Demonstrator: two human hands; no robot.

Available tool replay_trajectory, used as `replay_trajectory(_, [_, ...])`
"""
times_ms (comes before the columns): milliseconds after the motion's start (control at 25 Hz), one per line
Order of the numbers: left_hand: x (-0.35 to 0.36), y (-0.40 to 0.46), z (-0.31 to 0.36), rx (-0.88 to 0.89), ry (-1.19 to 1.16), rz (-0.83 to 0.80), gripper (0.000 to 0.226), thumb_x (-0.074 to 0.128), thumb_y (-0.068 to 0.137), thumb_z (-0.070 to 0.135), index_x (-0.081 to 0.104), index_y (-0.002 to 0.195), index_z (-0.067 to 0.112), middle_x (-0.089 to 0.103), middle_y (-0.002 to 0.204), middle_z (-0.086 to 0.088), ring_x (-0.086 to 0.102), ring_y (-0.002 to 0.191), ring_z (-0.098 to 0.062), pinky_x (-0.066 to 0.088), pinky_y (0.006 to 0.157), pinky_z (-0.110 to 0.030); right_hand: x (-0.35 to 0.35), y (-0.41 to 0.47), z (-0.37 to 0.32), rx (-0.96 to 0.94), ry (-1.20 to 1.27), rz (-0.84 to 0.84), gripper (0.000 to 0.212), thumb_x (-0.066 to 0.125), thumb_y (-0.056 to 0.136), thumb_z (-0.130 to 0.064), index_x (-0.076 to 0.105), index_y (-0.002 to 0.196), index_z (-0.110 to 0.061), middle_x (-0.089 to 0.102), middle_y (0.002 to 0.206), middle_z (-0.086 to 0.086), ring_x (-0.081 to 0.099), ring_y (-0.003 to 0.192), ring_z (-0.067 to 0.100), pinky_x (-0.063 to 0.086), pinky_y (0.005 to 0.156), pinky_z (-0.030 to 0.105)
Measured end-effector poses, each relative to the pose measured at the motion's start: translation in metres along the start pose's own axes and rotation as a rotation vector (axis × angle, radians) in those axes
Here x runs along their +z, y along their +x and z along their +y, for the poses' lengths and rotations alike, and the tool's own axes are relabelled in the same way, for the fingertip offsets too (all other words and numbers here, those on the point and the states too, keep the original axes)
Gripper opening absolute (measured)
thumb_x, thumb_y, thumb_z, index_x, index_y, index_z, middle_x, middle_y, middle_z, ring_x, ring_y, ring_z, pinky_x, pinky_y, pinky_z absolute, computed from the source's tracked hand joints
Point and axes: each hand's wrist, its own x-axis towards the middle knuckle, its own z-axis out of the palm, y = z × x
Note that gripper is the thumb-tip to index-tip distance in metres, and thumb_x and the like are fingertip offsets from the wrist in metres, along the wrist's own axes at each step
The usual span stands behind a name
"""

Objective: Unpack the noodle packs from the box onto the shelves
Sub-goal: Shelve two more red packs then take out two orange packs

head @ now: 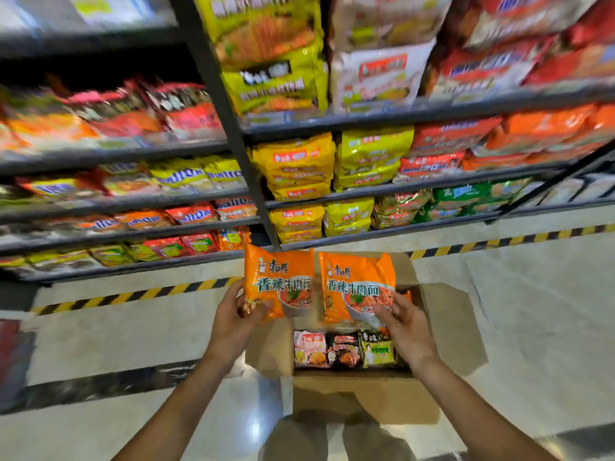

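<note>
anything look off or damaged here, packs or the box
Nothing stands out. The left hand and right hand each hold an intact orange noodle pack above the open cardboard box, where three more packs stand in a tidy row.

Motion blur is smearing the shelves (116, 154) and the print on their stocked packs (293, 161), worst toward the upper corners. The right hand (407, 327) is covering the lower corner of the right orange pack (357, 287), whose body is hiding much of the box (442, 327) interior. Both forearms are running off the bottom edge.
</note>
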Motion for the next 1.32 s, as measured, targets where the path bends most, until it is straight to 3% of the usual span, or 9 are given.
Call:
replay_trajectory(200, [-0.035, -0.067, 0.032, 0.061, -0.069, 0.02, 0.038, 0.075, 0.083, 0.016, 0.061, 0.117, 0.028, 0.076, 0.102, 0.009, 0.072, 0.094, -0.009, 0.058, 0.07, -0.017, -0.012, -0.075, -0.069, -0.14, 0.037, -0.005, 0.032, 0.065, 0.094, -0.006, 0.061, 0.105, -0.036, 0.073, 0.093, -0.024, 0.068, 0.09, -0.012, 0.053, 0.074, 0.011])
replay_trajectory(320, [-0.043, -0.098, 0.042, 0.082, -0.106, 0.052, 0.036, 0.076, 0.082, 0.02, 0.061, 0.114, 0.03, 0.076, 0.099, 0.012, 0.072, 0.091, -0.008, 0.057, 0.066, -0.017, -0.025, -0.1, -0.086, -0.224, 0.022, -0.003, 0.027, 0.063, 0.095, -0.009, 0.065, 0.114, -0.028, 0.077, 0.099, -0.013, 0.071, 0.098, 0.0, 0.054, 0.076, 0.013])
replay_trajectory(480, [-0.044, -0.12, 0.063, 0.127, -0.149, 0.078, 0.045, 0.078, 0.081, 0.02, 0.059, 0.12, 0.029, 0.075, 0.105, 0.006, 0.072, 0.097, -0.012, 0.058, 0.073, -0.023, -0.041, -0.125, -0.105, -0.283, 0.075, -0.019, 0.028, 0.062, 0.095, -0.006, 0.063, 0.107, -0.031, 0.076, 0.089, -0.023, 0.071, 0.09, -0.006, 0.053, 0.072, 0.01])
replay_trajectory(640, [-0.038, -0.155, 0.093, 0.198, -0.196, 0.13, 0.049, 0.078, 0.081, 0.02, 0.057, 0.125, 0.028, 0.075, 0.108, 0.005, 0.072, 0.099, -0.013, 0.058, 0.078, -0.025, -0.06, -0.14, -0.127, -0.313, 0.106, -0.122, 0.024, 0.064, 0.095, -0.014, 0.065, 0.116, -0.025, 0.078, 0.102, -0.009, 0.072, 0.099, 0.007, 0.057, 0.082, 0.023])
replay_trajectory(760, [-0.039, -0.187, 0.114, 0.258, -0.2, 0.197, 0.049, 0.078, 0.08, 0.021, 0.058, 0.123, 0.028, 0.075, 0.108, 0.005, 0.072, 0.099, -0.014, 0.059, 0.077, -0.026, -0.065, -0.142, -0.146, -0.359, 0.12, -0.195, 0.03, 0.065, 0.094, -0.016, 0.064, 0.123, -0.021, 0.077, 0.107, -0.008, 0.071, 0.101, 0.004, 0.055, 0.077, 0.014])
replay_trajectory(960, [-0.07, -0.252, 0.125, 0.299, -0.185, 0.378, 0.047, 0.076, 0.082, 0.023, 0.057, 0.125, 0.023, 0.075, 0.108, 0.006, 0.072, 0.1, -0.013, 0.059, 0.077, -0.027, -0.029, -0.155, -0.18, -0.433, 0.12, -0.39, 0.037, 0.065, 0.094, -0.019, 0.061, 0.131, -0.018, 0.076, 0.107, -0.014, 0.069, 0.099, -0.003, 0.052, 0.074, 0.01])
replay_trajectory(1120, [-0.109, -0.304, 0.127, 0.349, -0.187, 0.537, 0.043, 0.074, 0.084, 0.022, 0.058, 0.123, 0.025, 0.074, 0.109, 0.006, 0.071, 0.098, -0.009, 0.058, 0.072, -0.021, 0.012, -0.184, -0.198, -0.454, 0.148, -0.515, 0.039, 0.066, 0.093, -0.022, 0.06, 0.132, -0.022, 0.073, 0.115, -0.01, 0.068, 0.106, 0.001, 0.05, 0.084, 0.022])
replay_trajectory(1320, [-0.167, -0.355, 0.119, 0.39, -0.24, 0.677, 0.039, 0.074, 0.082, 0.027, 0.059, 0.117, 0.033, 0.074, 0.107, 0.014, 0.071, 0.099, -0.008, 0.056, 0.084, -0.03, 0.069, -0.232, -0.215, -0.477, 0.105, -0.673, 0.042, 0.069, 0.083, -0.036, 0.063, 0.124, -0.032, 0.074, 0.115, -0.013, 0.067, 0.111, 0.004, 0.05, 0.085, 0.027])
